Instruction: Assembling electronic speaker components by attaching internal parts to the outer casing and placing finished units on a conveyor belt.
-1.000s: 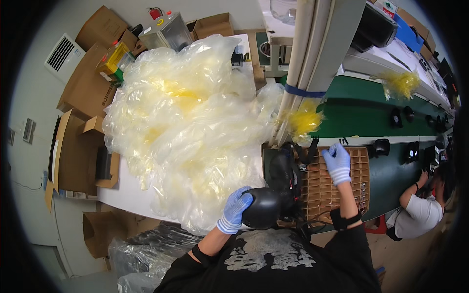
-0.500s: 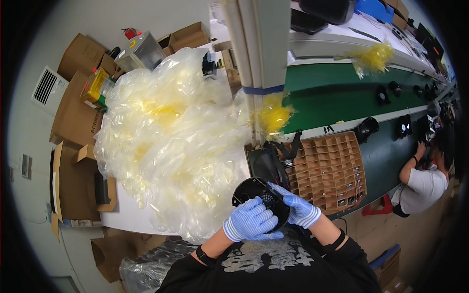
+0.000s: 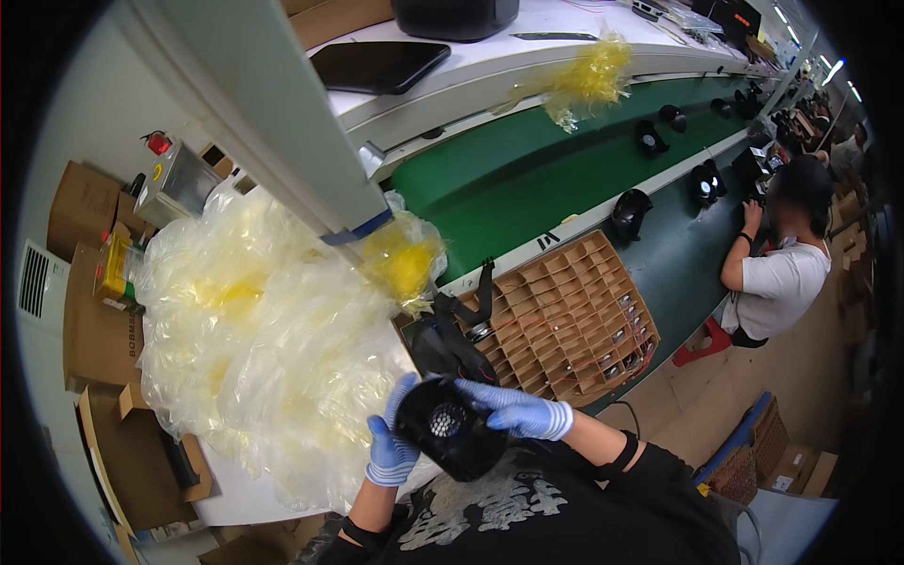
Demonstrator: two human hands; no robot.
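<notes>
Between my two hands is a black plastic housing (image 3: pixel 466 454) with a round, perforated light-coloured grille in its face. My left hand (image 3: pixel 391 446), in a blue-and-white striped glove, grips its left edge, the thumb apart from the fingers. From the right, my gloved right hand (image 3: pixel 529 414) holds the upper right edge, its fingers along the top. The housing is tilted close in front of my chest, its underside hidden. Just beyond it lie black straps (image 3: pixel 447 344) beside a divided cardboard tray (image 3: pixel 556 315).
A big heap of clear and yellowish plastic bags (image 3: pixel 254 348) covers the left table. A pale post (image 3: pixel 264 113) rises beyond it. Black housings (image 3: pixel 631 215) stand along the green conveyor belt (image 3: pixel 499 165). At right, a co-worker (image 3: pixel 777 278) sits at the bench; cardboard boxes (image 3: pixel 800 471) lie lower right.
The view has swung to the right. My left hand has moved from over the housing's face to its left edge, exposing the grille; the housing has been turned, with both hands still on it.
</notes>
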